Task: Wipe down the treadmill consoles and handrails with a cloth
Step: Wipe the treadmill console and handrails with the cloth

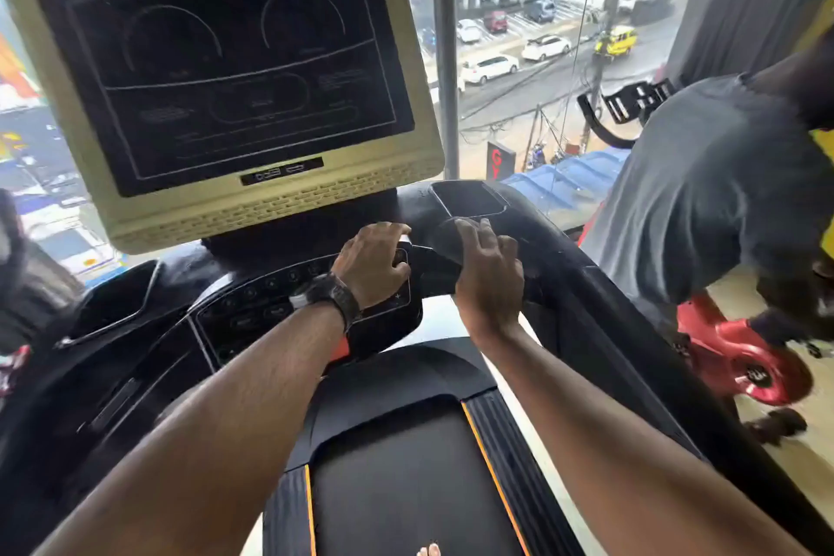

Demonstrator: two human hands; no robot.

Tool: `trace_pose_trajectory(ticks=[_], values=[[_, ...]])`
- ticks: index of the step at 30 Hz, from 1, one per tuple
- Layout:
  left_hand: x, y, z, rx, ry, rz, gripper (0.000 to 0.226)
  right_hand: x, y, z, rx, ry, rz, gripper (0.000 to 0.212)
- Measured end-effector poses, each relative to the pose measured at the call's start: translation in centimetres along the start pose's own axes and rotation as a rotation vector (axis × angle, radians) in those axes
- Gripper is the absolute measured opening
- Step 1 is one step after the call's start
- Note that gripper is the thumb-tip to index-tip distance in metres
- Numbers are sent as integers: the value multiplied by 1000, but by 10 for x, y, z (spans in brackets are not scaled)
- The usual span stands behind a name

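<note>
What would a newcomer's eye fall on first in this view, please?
The big cream-framed console screen fills the upper left, dark with faint outlines. Just below it, the left hand, a watch on its wrist, and the right hand rest on the black console. At the right edge a person in a grey shirt is beside red equipment.

Console (266, 307): black button panel, mounted below a dark, cream-framed screen (225, 72).
Handrail (600, 289): black, curved along the right.
</note>
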State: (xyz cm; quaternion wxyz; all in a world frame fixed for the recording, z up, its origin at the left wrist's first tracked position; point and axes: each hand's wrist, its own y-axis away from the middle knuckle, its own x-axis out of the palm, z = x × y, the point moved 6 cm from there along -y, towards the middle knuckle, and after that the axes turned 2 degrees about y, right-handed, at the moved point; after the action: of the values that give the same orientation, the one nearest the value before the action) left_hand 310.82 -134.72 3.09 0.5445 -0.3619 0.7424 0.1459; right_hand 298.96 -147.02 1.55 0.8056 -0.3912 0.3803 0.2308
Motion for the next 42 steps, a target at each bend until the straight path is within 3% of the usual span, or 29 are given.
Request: trace_pose_trajectory(ticks=[3,5,8,12,17,21,27,31,36,38,41,42], values=[[10,-23,18,28,-116,35,58,26,-23,14,-38,175,9,42],[18,-43,33,40,-134,75,62,58,-39,18,-84,265,155,28],[32,-62,53,28,-130,166,65,93,-40,17,-61,386,181,30],[41,-69,59,93,-179,174,60,110,-25,32,-77,250,283,76],[49,-74,58,164,-349,204,69,107,-31,19,-109,234,184,63],[50,-72,57,132,-362,182,74,124,-47,8,-50,74,342,65],[50,-70,54,106,-352,157,64,120,-36,3,-93,134,190,46],[48,-70,52,102,-337,131,54,132,-82,-1,-8,-58,411,38],[49,-70,53,79,-371,139,60,119,-30,-2,-78,108,138,44],[50,-71,53,79,-375,140,62,123,-50,-2,-93,56,201,42],[50,-70,52,93,-390,132,61,135,-87,-7,1,-119,459,37],[49,-70,51,91,-393,130,62,137,-87,-8,7,-143,462,36]])
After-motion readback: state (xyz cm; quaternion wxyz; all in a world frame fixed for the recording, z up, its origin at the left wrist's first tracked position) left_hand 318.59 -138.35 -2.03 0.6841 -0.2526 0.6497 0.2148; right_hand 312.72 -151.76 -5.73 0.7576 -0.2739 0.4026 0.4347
